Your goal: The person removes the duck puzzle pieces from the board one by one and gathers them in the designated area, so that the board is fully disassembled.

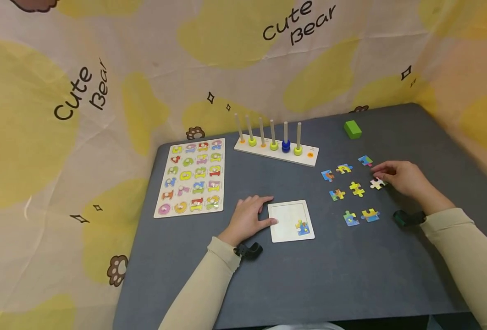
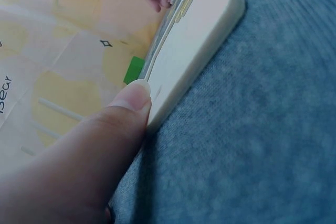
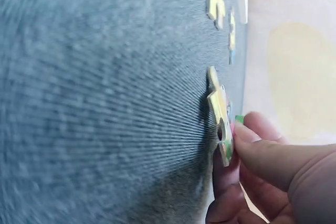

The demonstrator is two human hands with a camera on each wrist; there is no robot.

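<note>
A square white puzzle tray (image 1: pixel 286 215) lies on the table with one jigsaw piece (image 1: pixel 302 228) in its lower right corner. My left hand (image 1: pixel 246 217) rests at the tray's left side. Its thumb (image 2: pixel 131 95) touches the tray's edge, and the index finger reaches past the upper left corner. At the right, my right hand (image 1: pixel 404 178) pinches a pale pink-and-white jigsaw piece (image 1: pixel 377 183) by its edge, between thumb and fingers. The right wrist view shows this puzzle piece (image 3: pixel 219 108) edge-on, close to the table surface. Several other colourful pieces (image 1: pixel 356 189) lie scattered to the left of that hand.
A number board (image 1: pixel 191 176) lies at the table's left. Behind the tray stands a white peg stand (image 1: pixel 276 150) with upright rods and a few rings. A green block (image 1: pixel 352 129) sits at the back right. Patterned cloth hangs behind the table.
</note>
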